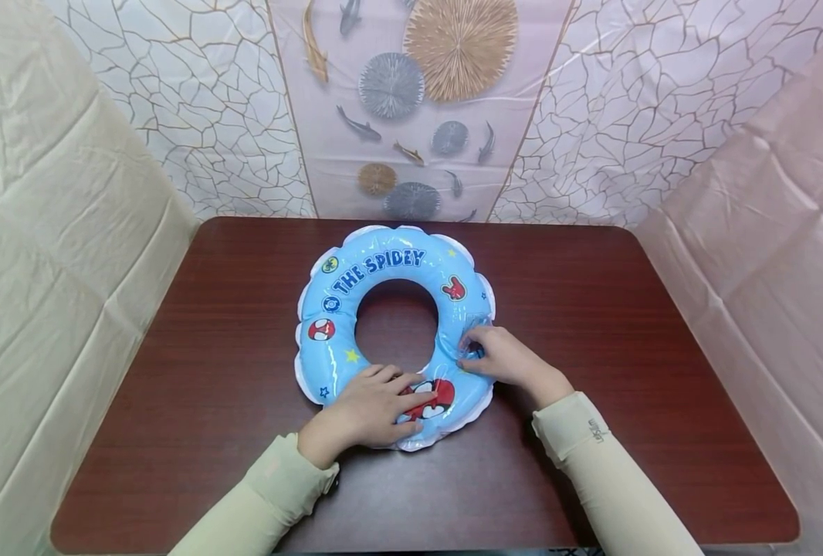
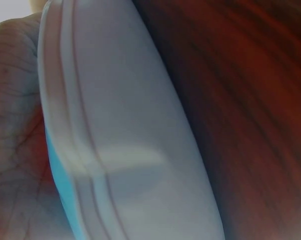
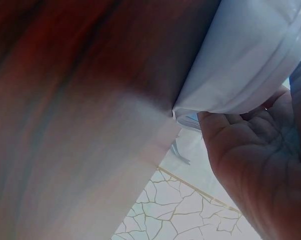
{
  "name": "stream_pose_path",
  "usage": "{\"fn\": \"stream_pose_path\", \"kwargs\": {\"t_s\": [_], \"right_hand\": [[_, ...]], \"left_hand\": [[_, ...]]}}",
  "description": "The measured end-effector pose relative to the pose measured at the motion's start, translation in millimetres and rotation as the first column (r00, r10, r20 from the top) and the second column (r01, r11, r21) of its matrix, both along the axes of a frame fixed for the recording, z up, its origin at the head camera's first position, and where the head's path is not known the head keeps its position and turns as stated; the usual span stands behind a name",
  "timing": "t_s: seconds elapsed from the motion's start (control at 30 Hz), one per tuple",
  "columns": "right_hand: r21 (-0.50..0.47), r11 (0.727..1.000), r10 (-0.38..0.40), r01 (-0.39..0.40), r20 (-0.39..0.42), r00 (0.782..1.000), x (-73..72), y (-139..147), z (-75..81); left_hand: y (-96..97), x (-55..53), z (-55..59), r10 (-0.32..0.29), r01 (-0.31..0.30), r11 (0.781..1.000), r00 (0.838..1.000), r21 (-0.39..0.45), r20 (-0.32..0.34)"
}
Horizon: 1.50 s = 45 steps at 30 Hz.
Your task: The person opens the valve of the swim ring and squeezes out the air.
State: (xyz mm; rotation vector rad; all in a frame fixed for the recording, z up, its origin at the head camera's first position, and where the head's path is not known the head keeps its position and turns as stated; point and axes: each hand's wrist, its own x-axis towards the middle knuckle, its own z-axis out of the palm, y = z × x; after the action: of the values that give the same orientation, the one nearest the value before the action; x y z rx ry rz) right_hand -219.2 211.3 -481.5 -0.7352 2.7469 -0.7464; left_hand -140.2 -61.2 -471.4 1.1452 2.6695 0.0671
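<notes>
A blue inflated swim ring (image 1: 384, 255) with a white scalloped edge, cartoon prints and the words "THE SPIDEY" lies flat on the table. My left hand (image 1: 377, 405) rests on its near side with the fingers spread over a red cartoon face. In the left wrist view the palm (image 2: 13, 130) lies against the ring's white side (image 2: 125, 110). On the ring's right side, my right hand (image 1: 505, 357) has its thumb and fingers curled at a small clear valve (image 1: 464, 344), pinching it. The fingertips partly hide the valve. The right wrist view shows that hand (image 3: 255, 150) beside the white underside (image 3: 240, 60).
The dark red-brown wooden table (image 1: 210, 347) has rounded corners and extends on both sides of the ring. Pale cloth walls (image 1: 71, 255) stand at left and right, and a patterned backdrop (image 1: 411, 154) hangs behind the far edge.
</notes>
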Motion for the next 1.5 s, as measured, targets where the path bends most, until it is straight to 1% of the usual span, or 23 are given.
{"fn": "stream_pose_path", "kwargs": {"t_s": [0.23,0.53,0.77,0.93,1.03,1.17,1.23,1.3,1.33,1.37,1.4,1.43,1.47,1.5], "right_hand": [[0.005,1.000,0.005,-0.005,-0.002,1.000,0.6,0.3,0.8],[0.009,1.000,0.004,-0.004,0.002,1.000,0.1,-0.5,0.8],[0.010,1.000,0.011,-0.010,-0.016,1.000,-0.3,-0.1,0.5],[0.005,1.000,0.013,-0.013,-0.027,1.000,-0.8,-0.3,-1.3],[0.004,1.000,0.013,-0.013,-0.035,0.999,-1.0,-0.4,-2.4],[0.006,1.000,0.013,-0.013,-0.045,0.999,-0.4,0.3,-2.8],[0.009,1.000,0.024,-0.023,-0.059,0.998,-0.2,0.5,-3.1],[0.012,0.999,0.033,-0.032,-0.069,0.997,-0.2,0.5,-3.4],[0.011,0.999,0.037,-0.036,-0.072,0.997,-0.5,0.5,-3.5],[0.011,0.999,0.040,-0.039,-0.072,0.997,-0.5,0.3,-3.3],[0.010,0.999,0.041,-0.040,-0.071,0.997,-0.6,-0.1,-3.1],[0.009,0.999,0.038,-0.037,-0.066,0.997,-0.8,-0.2,-2.8],[0.007,0.999,0.034,-0.033,-0.062,0.998,-1.0,-0.3,-2.5],[0.005,0.999,0.033,-0.032,-0.060,0.998,-1.3,-0.5,-2.5]], "left_hand": [[0.3,0.6,-0.6,0.011,-0.011,1.000,1.000,0.010,0.010],[-0.3,0.5,0.2,0.007,-0.007,1.000,1.000,0.014,0.007],[-0.3,0.6,1.1,0.005,-0.005,1.000,1.000,0.018,0.006],[-0.8,-0.5,-1.0,0.005,-0.005,1.000,1.000,0.020,0.014],[-1.5,-1.6,-1.9,0.011,-0.012,0.999,1.000,0.035,0.025],[-3.1,-2.4,-4.2,0.015,-0.018,0.994,0.999,0.108,0.032],[-5.5,-2.9,-4.3,0.013,-0.018,0.983,0.999,0.182,0.030],[-10.2,-3.7,-0.5,0.021,-0.021,0.962,1.000,0.271,0.002],[-14.0,-4.7,2.6,0.039,-0.031,0.946,0.999,0.322,-0.019],[-18.8,-5.9,6.6,0.070,-0.047,0.929,0.996,0.367,-0.050],[-24.5,-7.8,11.3,0.116,-0.071,0.912,0.989,0.405,-0.089],[-31.0,-9.5,16.1,0.183,-0.111,0.894,0.975,0.434,-0.128],[-38.0,-11.7,19.9,0.267,-0.166,0.871,0.950,0.462,-0.162],[-45.2,-13.9,23.7,0.357,-0.238,0.843,0.918,0.482,-0.172]]}}
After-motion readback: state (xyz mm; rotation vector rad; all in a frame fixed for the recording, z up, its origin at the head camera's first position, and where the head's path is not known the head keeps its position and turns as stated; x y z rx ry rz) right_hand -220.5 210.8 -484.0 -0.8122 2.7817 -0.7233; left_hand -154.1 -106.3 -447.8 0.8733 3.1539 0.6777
